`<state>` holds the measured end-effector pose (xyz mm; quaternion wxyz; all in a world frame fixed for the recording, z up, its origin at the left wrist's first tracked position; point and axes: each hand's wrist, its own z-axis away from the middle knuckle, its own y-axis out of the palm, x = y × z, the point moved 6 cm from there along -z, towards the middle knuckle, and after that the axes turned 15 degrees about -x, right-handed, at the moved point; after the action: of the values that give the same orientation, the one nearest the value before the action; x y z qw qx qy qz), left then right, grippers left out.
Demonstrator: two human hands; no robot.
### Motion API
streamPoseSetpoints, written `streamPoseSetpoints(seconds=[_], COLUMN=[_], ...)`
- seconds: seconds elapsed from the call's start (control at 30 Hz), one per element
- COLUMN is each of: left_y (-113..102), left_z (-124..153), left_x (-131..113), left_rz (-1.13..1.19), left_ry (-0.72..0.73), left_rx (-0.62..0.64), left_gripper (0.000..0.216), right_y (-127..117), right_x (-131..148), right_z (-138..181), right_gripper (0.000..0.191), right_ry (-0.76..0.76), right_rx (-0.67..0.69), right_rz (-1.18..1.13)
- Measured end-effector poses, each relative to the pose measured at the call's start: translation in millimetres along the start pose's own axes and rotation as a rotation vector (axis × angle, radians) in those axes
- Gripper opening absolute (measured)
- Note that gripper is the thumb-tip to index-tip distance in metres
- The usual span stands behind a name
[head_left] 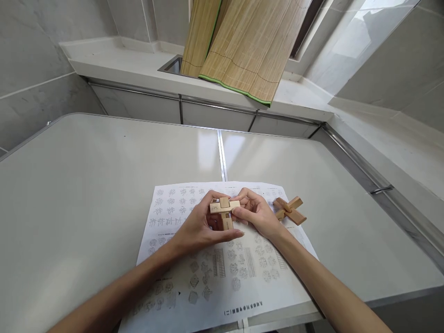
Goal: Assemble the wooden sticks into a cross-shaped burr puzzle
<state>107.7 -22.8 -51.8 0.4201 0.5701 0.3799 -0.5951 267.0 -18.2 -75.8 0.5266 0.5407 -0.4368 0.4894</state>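
Between my two hands is a light wooden burr puzzle [225, 209] of interlocking bars, held just above a printed sheet. My left hand [199, 226] wraps its left side, with the thumb stretched along underneath and the fingers behind the pieces. On the other side, my right hand [257, 212] pinches the right end of the crosswise bar between thumb and fingers. Parts of the puzzle are hidden by the fingers. To the right of my right hand lies a second, darker wooden burr puzzle [289, 210], cross-shaped, near the sheet's right edge.
A large sheet of printed puzzle diagrams [204, 310] lies under my hands on a pale folding table [86, 194] with a metal centre seam. Beyond the table, a bamboo blind [249, 46] hangs over a counter ledge [128, 69] with a sink [171, 64].
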Motion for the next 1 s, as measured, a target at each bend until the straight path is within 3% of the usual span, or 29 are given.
streamPoseSetpoints(seconds=[0.17,0.3,0.47,0.63,0.8,1.0], left_y=[1.9,-1.1,-16.9,-30.2,-35.9,-33.8], left_z=[1.2,1.2,-2.2,-5.6,-9.3,-10.2], left_x=[-0.2,-2.9,-4.7,-3.6,1.2,0.9], left_rz=[0.035,0.088,0.118,0.146,0.193,0.193], left_ry=[-0.039,-0.061,-0.068,-0.033,-0.063,-0.066], left_rx=[0.020,-0.040,-0.295,-0.506,-0.572,-0.552], left_gripper=[0.058,0.054,0.054,0.054,0.049,0.051], right_y=[0.9,-1.5,-8.1,-3.4,17.5,29.9], right_x=[1.5,4.8,9.9,18.9,26.4,15.2], right_z=[-0.8,-3.2,-4.3,0.1,7.6,16.4], right_gripper=[0.027,0.030,0.025,0.021,0.037,0.053], right_ry=[0.015,-0.024,-0.098,-0.229,-0.486,-0.598], right_rx=[-0.001,-0.024,-0.146,-0.222,-0.050,0.118], right_rz=[0.001,-0.027,0.033,0.337,0.550,0.736])
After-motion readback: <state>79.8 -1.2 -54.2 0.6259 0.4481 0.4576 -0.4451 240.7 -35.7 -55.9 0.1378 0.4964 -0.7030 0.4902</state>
